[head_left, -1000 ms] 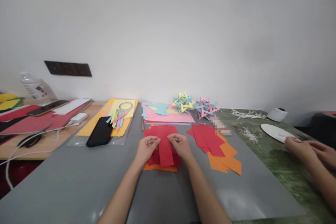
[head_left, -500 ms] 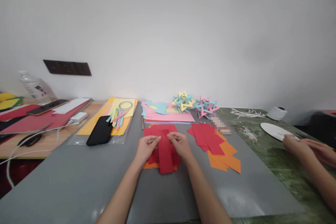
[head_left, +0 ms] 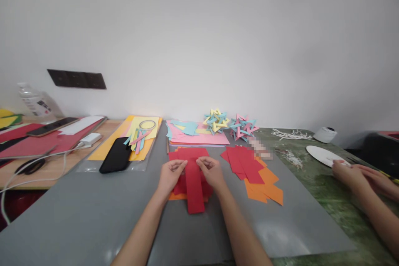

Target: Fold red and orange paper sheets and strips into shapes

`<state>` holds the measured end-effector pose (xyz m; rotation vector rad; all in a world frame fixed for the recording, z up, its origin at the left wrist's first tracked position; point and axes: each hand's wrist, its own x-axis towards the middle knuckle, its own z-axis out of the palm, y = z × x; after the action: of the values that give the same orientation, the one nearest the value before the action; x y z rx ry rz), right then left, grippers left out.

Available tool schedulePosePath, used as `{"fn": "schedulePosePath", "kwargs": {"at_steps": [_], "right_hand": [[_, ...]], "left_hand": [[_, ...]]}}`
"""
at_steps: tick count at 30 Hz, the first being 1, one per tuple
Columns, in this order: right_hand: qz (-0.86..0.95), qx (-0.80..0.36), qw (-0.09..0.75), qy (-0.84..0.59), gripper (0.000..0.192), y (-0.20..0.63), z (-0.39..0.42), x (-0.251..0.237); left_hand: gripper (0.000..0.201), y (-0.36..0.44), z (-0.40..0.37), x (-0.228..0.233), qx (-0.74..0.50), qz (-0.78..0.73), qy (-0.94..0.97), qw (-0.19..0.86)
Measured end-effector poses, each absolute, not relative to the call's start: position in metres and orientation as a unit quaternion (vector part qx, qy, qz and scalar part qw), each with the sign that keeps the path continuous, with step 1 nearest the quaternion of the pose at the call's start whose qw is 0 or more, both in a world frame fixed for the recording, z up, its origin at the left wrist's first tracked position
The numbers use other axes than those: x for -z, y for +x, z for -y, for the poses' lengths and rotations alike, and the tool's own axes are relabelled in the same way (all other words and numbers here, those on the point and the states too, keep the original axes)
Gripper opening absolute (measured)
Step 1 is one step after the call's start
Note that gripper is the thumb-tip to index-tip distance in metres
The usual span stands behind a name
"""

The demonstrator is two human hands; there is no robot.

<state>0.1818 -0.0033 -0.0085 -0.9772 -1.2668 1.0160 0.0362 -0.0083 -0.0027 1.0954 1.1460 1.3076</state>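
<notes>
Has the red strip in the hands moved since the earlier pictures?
Yes, towards the camera: the lower end of the red strip now reaches well past the near edge of the paper pile.

Paper strip (head_left: 195, 195) red; mat (head_left: 102, 212) grey; phone (head_left: 116, 156) black; tabletop (head_left: 327, 191) mottled green; paper pieces (head_left: 254, 192) orange; paper ball (head_left: 215, 123) yellow-and-blue

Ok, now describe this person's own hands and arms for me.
The left hand and right hand are ungloved. The left forearm and right forearm are slender and bare; no sleeve, watch, bracelet or marking shows. No ring can be made out.
</notes>
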Motion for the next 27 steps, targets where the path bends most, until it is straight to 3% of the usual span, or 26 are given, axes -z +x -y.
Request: {"fn": "schedulePosePath", "kwargs": {"at_steps": [8, 14, 21, 27], "right_hand": [[0.541, -0.413, 0.582, -0.445, 0.024, 0.18, 0.004, 0.007], [0.478, -0.366, 0.645, -0.47, 0.026, 0.182, 0.001, 0.008], [0.526, -0.497, 0.528, -0.444, 0.036, 0.178, 0.001, 0.016], [0.5, -0.46, 0.576, -0.454, 0.033, 0.178, 0.001, 0.017]], "left_hand": [[0.027, 0.038, 0.011, -0.001, -0.522, -0.489, 0.484, 0.504], [0.026, 0.044, 0.016, 0.002, -0.456, -0.475, 0.495, 0.567], [0.026, 0.033, 0.007, 0.002, -0.542, -0.487, 0.477, 0.492], [0.027, 0.037, 0.009, 0.002, -0.496, -0.493, 0.481, 0.528]]}}
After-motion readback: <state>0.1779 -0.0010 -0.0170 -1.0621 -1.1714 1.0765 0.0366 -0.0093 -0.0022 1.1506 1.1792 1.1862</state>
